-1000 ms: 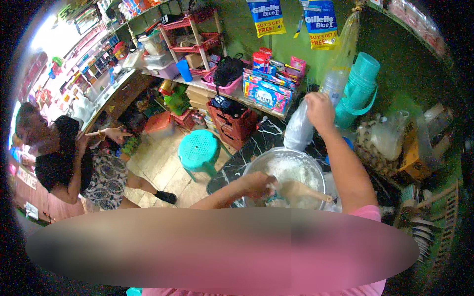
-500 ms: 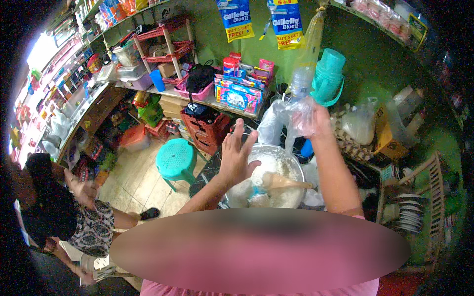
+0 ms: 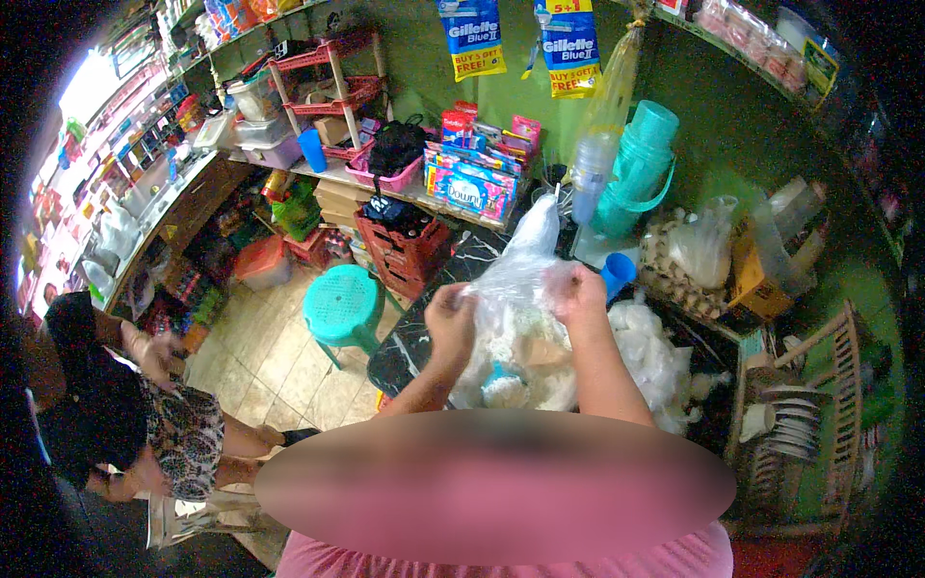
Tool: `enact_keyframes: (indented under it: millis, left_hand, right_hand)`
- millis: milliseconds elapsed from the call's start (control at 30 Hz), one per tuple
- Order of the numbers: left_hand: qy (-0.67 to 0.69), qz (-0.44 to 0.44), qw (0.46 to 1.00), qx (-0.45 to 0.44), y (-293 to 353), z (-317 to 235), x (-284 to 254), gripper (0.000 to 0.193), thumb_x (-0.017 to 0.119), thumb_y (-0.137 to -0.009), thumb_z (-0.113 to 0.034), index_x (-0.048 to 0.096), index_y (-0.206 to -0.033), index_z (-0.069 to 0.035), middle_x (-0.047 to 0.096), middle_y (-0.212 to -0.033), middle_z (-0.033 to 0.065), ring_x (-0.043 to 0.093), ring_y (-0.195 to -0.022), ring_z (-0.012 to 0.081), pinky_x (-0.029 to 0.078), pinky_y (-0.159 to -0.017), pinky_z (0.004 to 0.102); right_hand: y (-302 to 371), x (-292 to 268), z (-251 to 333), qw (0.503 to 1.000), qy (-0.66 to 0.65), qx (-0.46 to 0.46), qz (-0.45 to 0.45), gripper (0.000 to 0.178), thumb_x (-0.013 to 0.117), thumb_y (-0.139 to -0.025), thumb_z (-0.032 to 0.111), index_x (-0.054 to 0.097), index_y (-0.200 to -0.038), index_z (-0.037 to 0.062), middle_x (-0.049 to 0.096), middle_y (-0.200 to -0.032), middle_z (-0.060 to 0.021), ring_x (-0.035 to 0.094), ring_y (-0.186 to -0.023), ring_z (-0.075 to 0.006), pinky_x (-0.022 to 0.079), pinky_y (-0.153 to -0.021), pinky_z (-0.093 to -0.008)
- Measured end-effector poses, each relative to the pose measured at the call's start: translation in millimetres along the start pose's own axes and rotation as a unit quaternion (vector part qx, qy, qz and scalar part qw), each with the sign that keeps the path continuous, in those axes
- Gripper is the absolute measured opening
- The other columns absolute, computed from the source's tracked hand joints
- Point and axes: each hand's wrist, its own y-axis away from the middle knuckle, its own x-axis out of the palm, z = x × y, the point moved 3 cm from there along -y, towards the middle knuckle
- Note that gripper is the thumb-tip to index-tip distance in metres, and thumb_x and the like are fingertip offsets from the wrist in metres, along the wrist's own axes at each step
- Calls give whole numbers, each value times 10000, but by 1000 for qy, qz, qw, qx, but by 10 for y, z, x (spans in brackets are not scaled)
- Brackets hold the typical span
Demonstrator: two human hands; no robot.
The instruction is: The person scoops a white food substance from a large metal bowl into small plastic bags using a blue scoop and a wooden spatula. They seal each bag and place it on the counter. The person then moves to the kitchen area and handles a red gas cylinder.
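currently, i have my left hand (image 3: 451,320) and right hand (image 3: 578,295) pinching a clear plastic bag (image 3: 513,285), fingers narrow on it, at the far side of the basin (image 3: 466,389) on the black marbled table (image 3: 393,364).

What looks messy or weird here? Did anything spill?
The crumpled plastic, heaped to the right of the right hand, looks messy: it's bunched up loosely, not folded. I see no clear spill, but the thin plastic bag between that hand and the left hand covers part of the view.
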Motion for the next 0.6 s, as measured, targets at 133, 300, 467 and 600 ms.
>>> enact_keyframes:
  millis: [133,300,467,600]
  left_hand:
    - [-71,-90,993,-1,-277,-145,-412,127,670,-800,-72,607,-892,-12,613,-795,25,550,-697,95,454,-655,230]
    - [-68,-100,992,-15,-207,-182,-411,184,710,-788,-150,593,-798,-9,600,-745,25,524,-660,87,440,-620,234]
    - [-51,79,989,-116,105,-84,-179,244,724,-787,-204,587,-761,-5,579,-674,21,500,-610,87,418,-554,245]
    - [-83,126,982,-111,42,-66,-355,277,731,-786,-233,586,-747,-1,573,-663,8,483,-590,68,395,-522,245]
  right_hand:
    - [735,115,-136,956,202,-201,-69,304,598,-766,163,544,-1053,81,536,-971,-51,493,-827,-182,422,-709,-374]
    - [1302,175,-825,740,544,-263,296,355,605,-792,125,531,-1137,84,539,-1039,-14,481,-899,-114,414,-791,-296]
    - [1038,-44,-836,844,504,-38,179,292,640,-797,170,570,-1068,87,598,-994,-31,558,-881,-163,453,-760,-310]
    - [981,-178,-641,936,290,34,195,173,597,-846,176,582,-1005,108,612,-920,-48,576,-829,-189,477,-715,-339]
